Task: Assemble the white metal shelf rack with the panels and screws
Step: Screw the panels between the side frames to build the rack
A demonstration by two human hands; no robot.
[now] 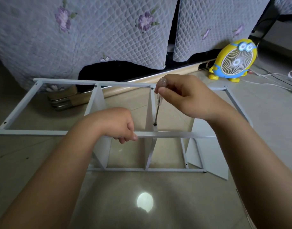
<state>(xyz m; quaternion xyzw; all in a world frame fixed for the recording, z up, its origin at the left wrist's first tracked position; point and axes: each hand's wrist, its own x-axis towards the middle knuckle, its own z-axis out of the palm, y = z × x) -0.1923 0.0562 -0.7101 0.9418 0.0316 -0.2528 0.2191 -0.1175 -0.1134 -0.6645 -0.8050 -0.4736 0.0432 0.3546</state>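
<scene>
Gripping the near rail of the white shelf rack (166,134) with our left hand (118,124), fingers (125,140) curled round it, we are pinching a clear-handled screwdriver (158,103) in our right hand (180,95), thumb and fingers closed on the handle. Its tip is resting on a dark screw (154,124) in a middle panel (149,113). The rack is lying on the floor (142,187) at centre; a yellow fan (233,61) is standing at two o'clock.
</scene>
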